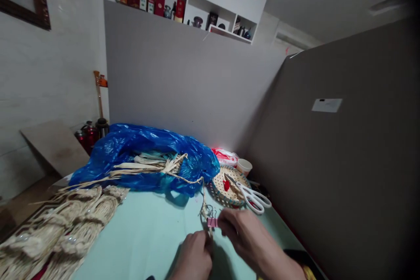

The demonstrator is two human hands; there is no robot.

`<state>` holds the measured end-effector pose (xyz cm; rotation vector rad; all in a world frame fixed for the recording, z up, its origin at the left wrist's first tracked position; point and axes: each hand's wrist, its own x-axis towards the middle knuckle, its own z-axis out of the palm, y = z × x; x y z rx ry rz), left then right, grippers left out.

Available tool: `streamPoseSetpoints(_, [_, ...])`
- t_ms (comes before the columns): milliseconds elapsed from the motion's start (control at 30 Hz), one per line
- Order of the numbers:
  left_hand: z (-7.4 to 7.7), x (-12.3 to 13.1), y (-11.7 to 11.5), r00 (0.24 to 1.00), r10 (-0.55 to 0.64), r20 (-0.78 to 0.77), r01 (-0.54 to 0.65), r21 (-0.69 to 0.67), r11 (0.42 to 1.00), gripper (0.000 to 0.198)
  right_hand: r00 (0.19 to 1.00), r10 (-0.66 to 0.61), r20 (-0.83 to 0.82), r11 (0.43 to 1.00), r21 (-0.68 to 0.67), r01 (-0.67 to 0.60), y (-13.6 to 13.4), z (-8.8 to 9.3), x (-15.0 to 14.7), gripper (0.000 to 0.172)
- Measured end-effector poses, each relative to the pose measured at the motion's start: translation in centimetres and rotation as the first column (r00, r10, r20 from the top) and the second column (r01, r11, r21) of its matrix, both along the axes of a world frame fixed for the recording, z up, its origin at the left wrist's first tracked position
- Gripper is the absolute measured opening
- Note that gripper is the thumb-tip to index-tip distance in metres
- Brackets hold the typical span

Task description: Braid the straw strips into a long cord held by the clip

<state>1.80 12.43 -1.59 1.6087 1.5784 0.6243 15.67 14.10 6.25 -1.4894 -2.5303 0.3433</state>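
Observation:
A thin braided straw cord [204, 205] runs from the blue plastic bag down toward me on the pale green tabletop. A pink binder clip [212, 222] with wire handles sits on the cord close to its near end. My left hand [195, 253] is closed around the cord just below the clip, and its fingertips are partly hidden. From the right, my right hand [244, 232] comes in with curled fingers, right at the clip's edge. Whatever those fingers pinch is hidden behind the hand.
Loose straw strips [154, 166] lie in the blue bag [131, 140]. Bundled straw coils [82, 223] line the left edge. White-handled scissors [254, 197] and a red item [226, 185] rest on a woven basket [215, 192], beside a paper cup [244, 166]. Grey partitions [183, 83] enclose the table.

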Motion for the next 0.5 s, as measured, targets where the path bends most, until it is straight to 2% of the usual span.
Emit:
streamPoseSetpoints(100, [0.0, 0.1, 0.0, 1.000, -0.010, -0.016, 0.009, -0.005, 1.000, 0.021, 0.994, 0.103, 0.042, 0.971, 0.214, -0.110, 2.8, 3.7, -4.3, 0.020])
streamPoseSetpoints(167, [-0.1, 0.1, 0.2, 0.999, -0.012, -0.038, 0.011, -0.020, 1.000, 0.024, 0.990, 0.122, 0.072, 0.950, 0.282, -0.137, 4.7, 4.7, -7.8, 0.020])
streamPoseSetpoints(233, [-0.1, 0.0, 0.3, 0.998, -0.021, -0.052, 0.019, -0.038, 0.999, 0.026, 0.985, 0.154, 0.082, 0.943, 0.286, -0.171, 6.3, 4.4, -10.8, 0.016])
streamPoseSetpoints(333, [0.3, -0.1, 0.4, 0.997, -0.054, -0.051, 0.051, -0.057, 0.997, 0.030, 0.980, 0.174, 0.095, 0.951, 0.243, -0.193, 8.4, 2.6, -13.6, 0.009])
streamPoseSetpoints(400, [0.6, -0.2, 0.5, 0.996, -0.077, -0.054, 0.073, -0.068, 0.995, 0.032, 0.981, 0.184, 0.068, 0.958, 0.210, -0.194, 9.3, 1.6, -14.1, 0.006])
streamPoseSetpoints(500, [0.8, -0.4, 0.6, 0.994, -0.097, -0.053, 0.092, -0.091, 0.992, 0.036, 0.977, 0.204, -0.056, 0.967, 0.170, -0.192, 9.9, 1.3, -13.5, 0.018])
